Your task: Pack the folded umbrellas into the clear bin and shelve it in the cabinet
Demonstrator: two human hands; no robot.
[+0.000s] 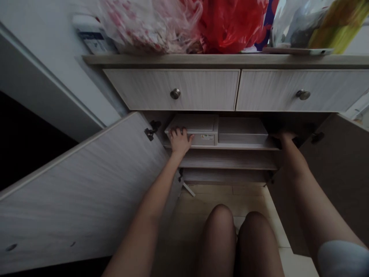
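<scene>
Inside the open cabinet, a pale lidded box point(198, 122) with a small label sits at the left of the top shelf. My left hand point(180, 141) rests on its front left part, fingers spread over the edge. Beside it stands a second pale box point(242, 132). My right hand point(285, 135) reaches into the dark right end of the same shelf, next to that box; its fingers are lost in shadow, and anything in them is hidden.
Both cabinet doors, left point(95, 192) and right point(337, 173), stand open around my arms. Two closed drawers point(207, 90) are above. Plastic bags, including a red one point(233, 27), and a white bottle point(92, 34) stand on top. My knees are below.
</scene>
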